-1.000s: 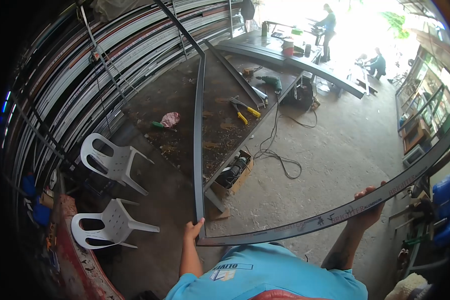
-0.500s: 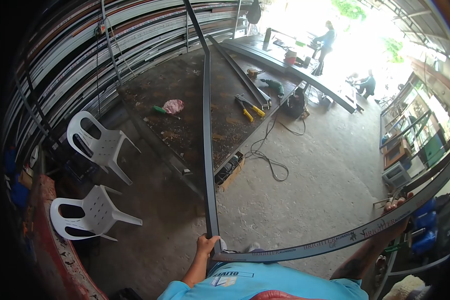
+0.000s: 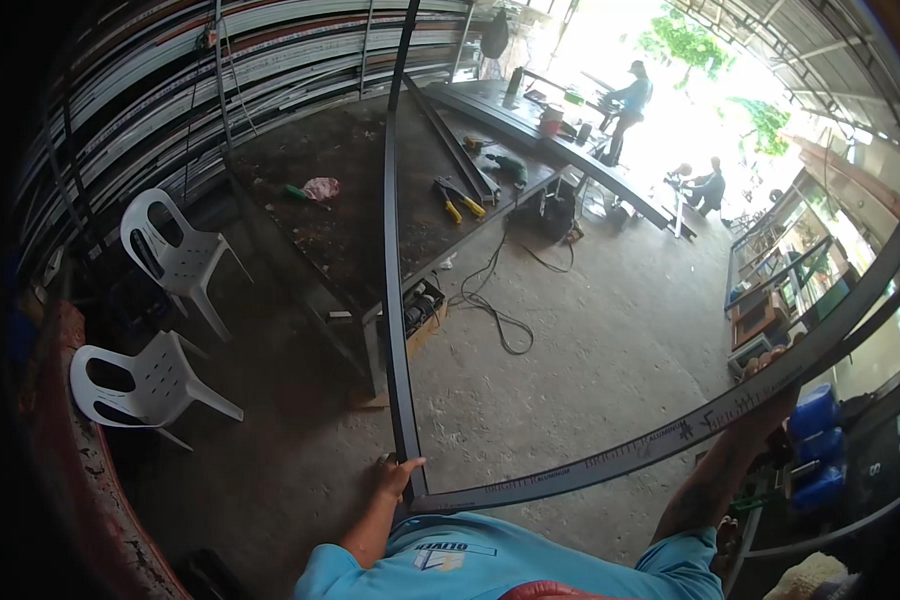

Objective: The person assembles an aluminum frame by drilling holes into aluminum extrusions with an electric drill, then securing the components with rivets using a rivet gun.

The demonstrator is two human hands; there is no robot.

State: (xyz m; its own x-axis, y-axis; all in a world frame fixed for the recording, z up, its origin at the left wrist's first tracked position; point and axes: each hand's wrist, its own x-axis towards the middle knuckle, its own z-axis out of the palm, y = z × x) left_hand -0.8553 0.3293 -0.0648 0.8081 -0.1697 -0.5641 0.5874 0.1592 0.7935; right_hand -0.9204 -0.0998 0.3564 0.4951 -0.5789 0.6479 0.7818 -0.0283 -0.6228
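A large grey aluminum frame (image 3: 394, 300) is held upright in front of my body, one corner close to my shirt. My left hand (image 3: 400, 477) is closed around its left bar, just above that corner. The long lower bar (image 3: 610, 460), printed with "BRIGHTER ALUMINUM", curves off to the right in this wide view. My right forearm (image 3: 715, 487) reaches up to this bar. The bar hides my right hand's fingers, so their grip does not show. Beyond the left bar stands a dark worktable (image 3: 300, 235).
On the table lie yellow-handled cutters (image 3: 458, 200), a green drill (image 3: 508, 168) and a green-handled tool by a pink cloth (image 3: 320, 188). Two white chairs (image 3: 185, 250) stand left. A black cable (image 3: 495, 300) loops across the floor. Two people (image 3: 628, 110) are at the back right.
My view has tilted up and turned slightly right, so the table and chairs sit further left. The frame stays in my left hand, and its right end now rises higher in view.
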